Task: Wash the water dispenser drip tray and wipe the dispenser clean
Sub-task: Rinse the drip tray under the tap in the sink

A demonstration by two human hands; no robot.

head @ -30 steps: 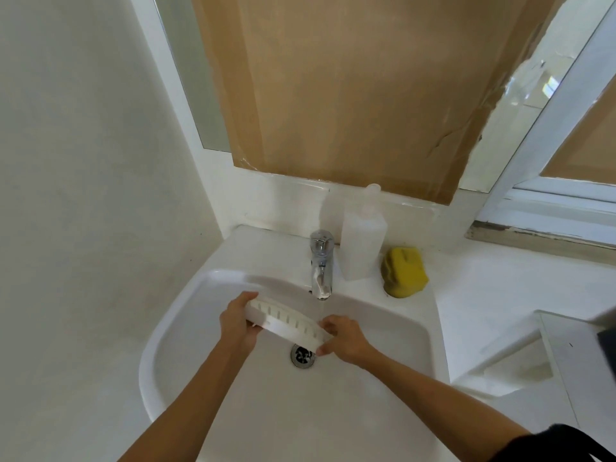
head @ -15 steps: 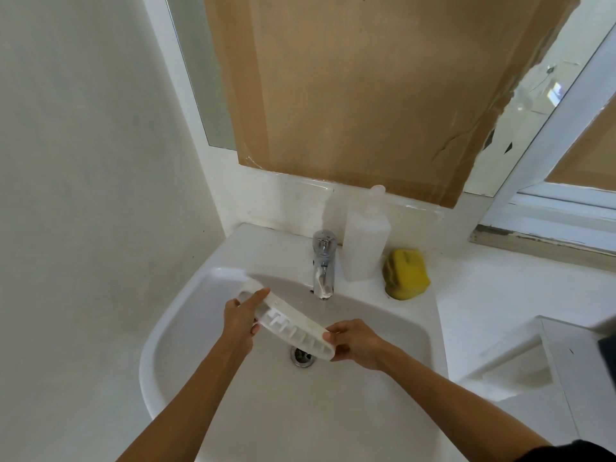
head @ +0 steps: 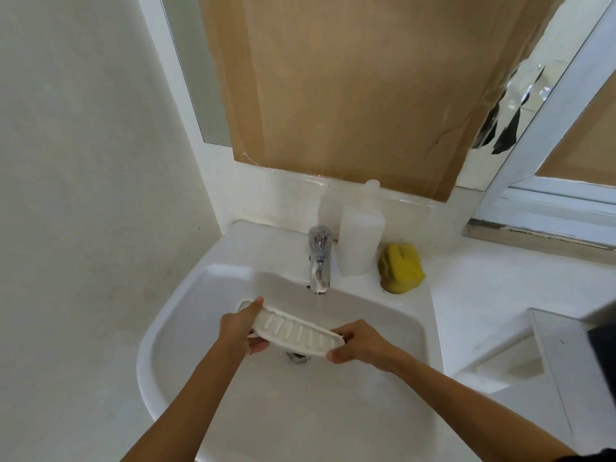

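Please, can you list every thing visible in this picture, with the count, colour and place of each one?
drip tray: 1, white, slotted, held over the basin under the tap
sink: 1, white, centre
tap: 1, chrome, back rim of the sink, thin stream of water running
drain: 1, metal, basin bottom, partly hidden by the tray
bottle: 1, translucent white, right of the tap
sponge: 1, yellow, right of the bottle
cardboard: 1 sheet, brown, above the sink
left hand: 1, grips the tray's left end
right hand: 1, grips the tray's right end
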